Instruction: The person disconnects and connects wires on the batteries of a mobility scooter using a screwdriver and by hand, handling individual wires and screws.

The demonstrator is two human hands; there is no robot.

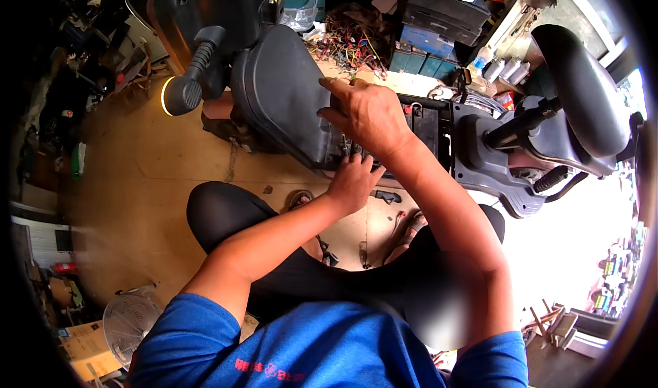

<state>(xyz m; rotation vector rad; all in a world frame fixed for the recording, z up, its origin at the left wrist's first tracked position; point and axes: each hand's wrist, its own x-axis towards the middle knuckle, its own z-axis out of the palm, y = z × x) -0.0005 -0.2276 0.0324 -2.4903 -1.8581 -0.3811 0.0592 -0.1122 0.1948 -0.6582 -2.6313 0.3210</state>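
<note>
A black and grey electric scooter stands across in front of me, its seat [582, 79] to the right and its dark front panel [277, 93] to the left. Between them the floor section is uncovered, showing a dark battery bay [426, 131] with wires. My right hand [373, 117] is over the left end of this bay, beside the front panel, thumb and forefinger apart; I see nothing between them. Just below it, my left hand [355, 182] reaches over the bay's near edge with bent fingers among wiring. What its fingertips grip is too small to make out.
A small black part [386, 196] lies on the tan floor between my feet and the scooter. Behind the scooter are a heap of tangled wires [349, 45] and stacked boxes [428, 38]. A fan [130, 323] and a cardboard box [89, 347] stand at lower left.
</note>
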